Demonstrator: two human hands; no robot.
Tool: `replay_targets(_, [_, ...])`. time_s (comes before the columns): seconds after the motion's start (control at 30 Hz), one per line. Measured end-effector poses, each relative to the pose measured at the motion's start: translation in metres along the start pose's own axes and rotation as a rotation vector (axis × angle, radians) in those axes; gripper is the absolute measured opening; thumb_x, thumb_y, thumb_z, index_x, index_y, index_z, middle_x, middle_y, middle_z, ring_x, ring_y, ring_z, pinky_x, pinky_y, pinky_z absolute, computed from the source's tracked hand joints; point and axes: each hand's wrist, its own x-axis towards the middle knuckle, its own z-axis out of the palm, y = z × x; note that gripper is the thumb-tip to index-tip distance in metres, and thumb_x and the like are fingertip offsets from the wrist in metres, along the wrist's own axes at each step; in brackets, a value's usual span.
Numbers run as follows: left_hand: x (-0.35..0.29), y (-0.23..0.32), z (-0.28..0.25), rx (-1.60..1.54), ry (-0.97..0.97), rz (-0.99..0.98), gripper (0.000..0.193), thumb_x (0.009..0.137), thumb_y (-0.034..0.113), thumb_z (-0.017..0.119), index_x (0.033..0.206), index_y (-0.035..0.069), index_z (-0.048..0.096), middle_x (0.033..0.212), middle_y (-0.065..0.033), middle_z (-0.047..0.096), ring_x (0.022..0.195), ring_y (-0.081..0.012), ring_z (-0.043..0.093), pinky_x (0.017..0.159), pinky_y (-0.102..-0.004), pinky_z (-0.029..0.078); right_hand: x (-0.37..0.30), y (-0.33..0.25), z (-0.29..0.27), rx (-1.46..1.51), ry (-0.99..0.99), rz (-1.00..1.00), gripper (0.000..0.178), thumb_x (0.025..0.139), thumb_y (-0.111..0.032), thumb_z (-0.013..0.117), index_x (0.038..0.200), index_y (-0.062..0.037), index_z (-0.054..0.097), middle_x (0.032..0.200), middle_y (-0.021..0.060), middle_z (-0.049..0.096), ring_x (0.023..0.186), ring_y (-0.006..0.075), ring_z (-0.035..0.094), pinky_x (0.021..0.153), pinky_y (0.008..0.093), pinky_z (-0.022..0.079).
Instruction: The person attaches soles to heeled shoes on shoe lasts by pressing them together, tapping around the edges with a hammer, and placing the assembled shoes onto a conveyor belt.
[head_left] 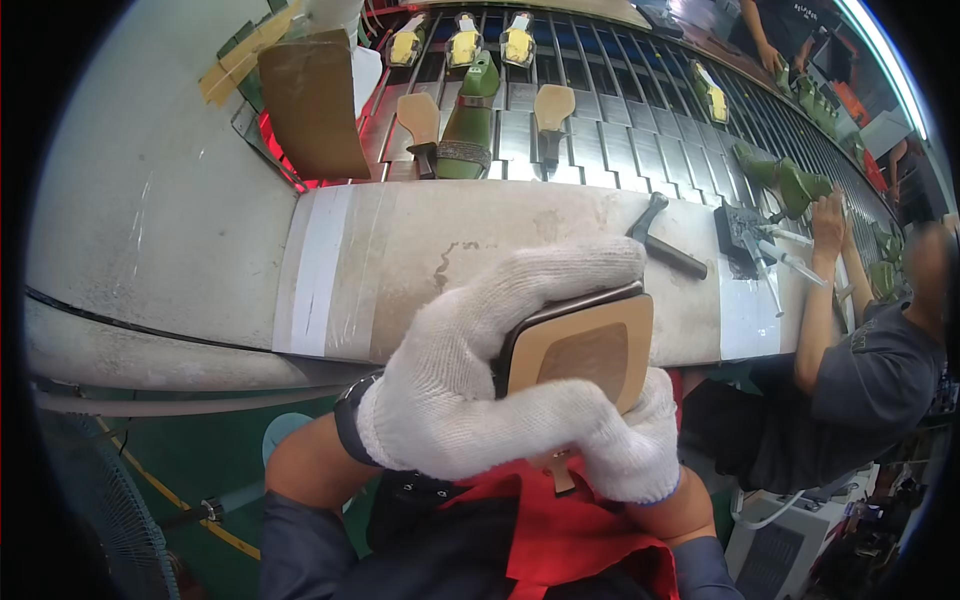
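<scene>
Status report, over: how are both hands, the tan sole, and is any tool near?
Left hand gripping tan sole; right hand at its lower edge, grip partly hidden. It faces camera, partly covered. Hammer on bench just beyond.

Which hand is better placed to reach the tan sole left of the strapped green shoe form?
Likely the left hand: it is nearer the tan sole; the right hand sits lower and farther off. But the left is curled around the tan-faced piece.
</scene>
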Motion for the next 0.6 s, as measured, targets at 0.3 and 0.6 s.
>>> replay_targets(0.3, [-0.003, 0.006, -0.01, -0.281, 0.06, -0.129, 0.065, 0.112, 0.043, 0.055, 0.146, -0.012, 0.061, 0.15, -0.0318, 0.063, 0.142, -0.0393, 0.063, 0.121, -0.0506, 0.05, 0.005, 0.004, -0.004, -0.175, -0.068, -0.181, 0.028, 0.106, -0.016, 0.073, 0.088, 0.0038, 0.078, 0.07, 0.0048, 0.073, 0.057, 0.0057, 0.061, 0.052, 0.0278, 0.049])
replay_targets(0.6, [-0.023, 0.035, -0.001, -0.21, 0.261, -0.191, 0.033, 0.101, 0.017, 0.074, 0.124, -0.007, 0.069, 0.132, -0.0313, 0.073, 0.116, -0.0327, 0.077, 0.104, -0.0474, 0.061, -0.003, -0.01, 0.009, -0.287, -0.195, -0.045, 0.023, 0.106, -0.02, 0.074, 0.099, -0.0002, 0.081, 0.071, 0.0089, 0.071, 0.063, 0.0104, 0.064, 0.061, 0.0314, 0.054])
